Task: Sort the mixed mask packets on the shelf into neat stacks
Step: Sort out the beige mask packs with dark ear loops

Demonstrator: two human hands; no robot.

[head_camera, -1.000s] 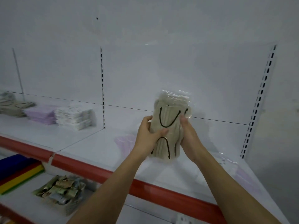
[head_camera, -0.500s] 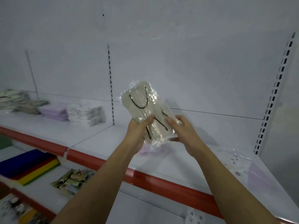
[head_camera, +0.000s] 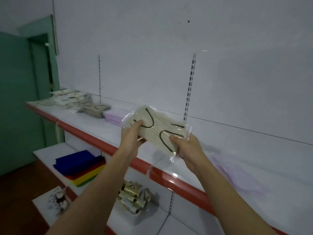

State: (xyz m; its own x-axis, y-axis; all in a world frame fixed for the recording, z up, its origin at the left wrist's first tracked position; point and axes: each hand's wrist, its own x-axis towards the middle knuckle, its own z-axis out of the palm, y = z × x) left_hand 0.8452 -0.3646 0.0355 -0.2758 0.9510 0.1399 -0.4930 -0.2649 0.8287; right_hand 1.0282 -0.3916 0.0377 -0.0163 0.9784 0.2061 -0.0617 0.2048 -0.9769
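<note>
A clear packet of beige masks with black ear loops (head_camera: 157, 128) is held tilted in the air above the white shelf (head_camera: 108, 131). My left hand (head_camera: 132, 134) grips its left end, thumb on top. My right hand (head_camera: 188, 148) grips its lower right end. On the shelf to the left lie a lilac stack (head_camera: 114, 116), a beige stack with black loops (head_camera: 94, 108) and a heap of white patterned packets (head_camera: 67, 99). Lilac packets (head_camera: 237, 175) lie loose on the shelf at the right.
The shelf has a red front rail (head_camera: 177, 178). On the lower shelf lie blue, red and yellow folded sheets (head_camera: 79, 167) and a basket of gold-wrapped items (head_camera: 133, 199). A green door (head_camera: 22, 99) stands at the left. Slotted uprights (head_camera: 189, 89) run up the back panel.
My view has swung to the left along the shelf. The packet has tipped from upright to nearly lying flat, and both hands carried it leftward toward the sorted stacks.
</note>
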